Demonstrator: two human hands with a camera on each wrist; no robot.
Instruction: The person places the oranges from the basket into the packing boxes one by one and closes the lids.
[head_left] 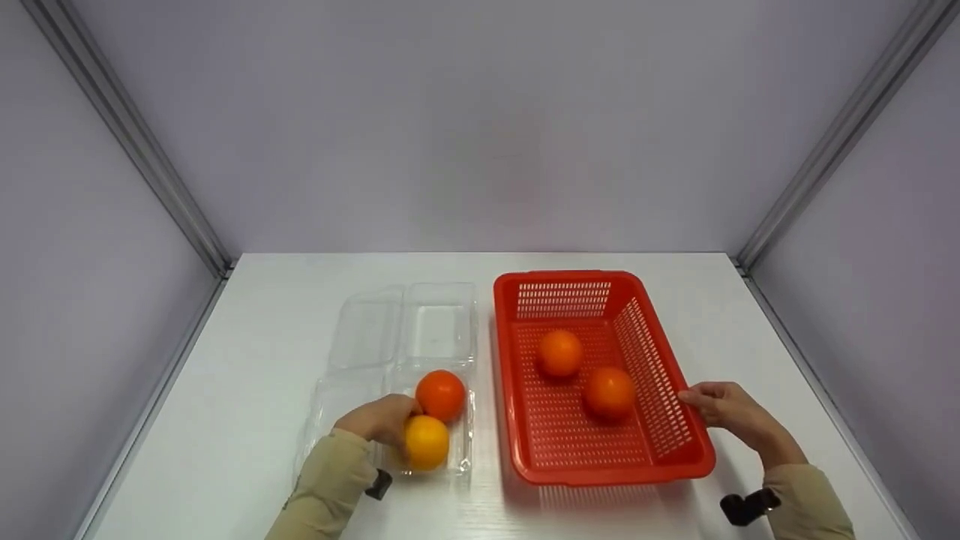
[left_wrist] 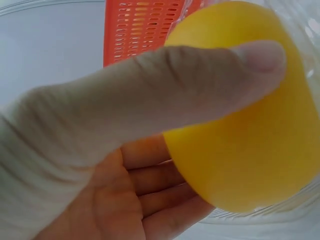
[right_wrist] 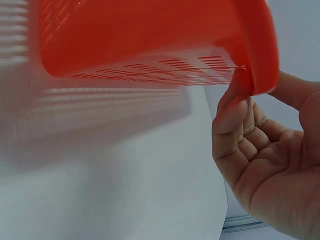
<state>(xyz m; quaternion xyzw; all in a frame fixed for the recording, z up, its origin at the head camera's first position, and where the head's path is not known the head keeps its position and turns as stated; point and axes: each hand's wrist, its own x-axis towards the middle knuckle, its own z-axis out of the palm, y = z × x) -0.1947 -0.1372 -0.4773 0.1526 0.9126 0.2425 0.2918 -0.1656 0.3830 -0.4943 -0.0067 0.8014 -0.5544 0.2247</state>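
My left hand (head_left: pixel 382 420) grips a yellowish orange (head_left: pixel 427 444) over the near right part of a clear plastic container (head_left: pixel 469 435). In the left wrist view the thumb lies across the yellowish orange (left_wrist: pixel 245 150), with the other fingers on its far side. A redder orange (head_left: pixel 441 395) sits just beyond it in the same part. My right hand (head_left: pixel 731 412) pinches the right rim of a red plastic basket (head_left: pixel 510 390). The right wrist view has the thumb on one side of the basket rim (right_wrist: pixel 260 50) and fingers beneath. Two oranges, one farther back (head_left: pixel 560 353) and one nearer (head_left: pixel 609 394), lie inside the basket.
The clear container's lid (head_left: pixel 364 326) lies folded open on the left. All of this is on a white table (head_left: pixel 247 360), with pale walls (head_left: pixel 480 135) at the back and both sides. Small black devices, such as the right one (head_left: pixel 748 507), are worn on both wrists.
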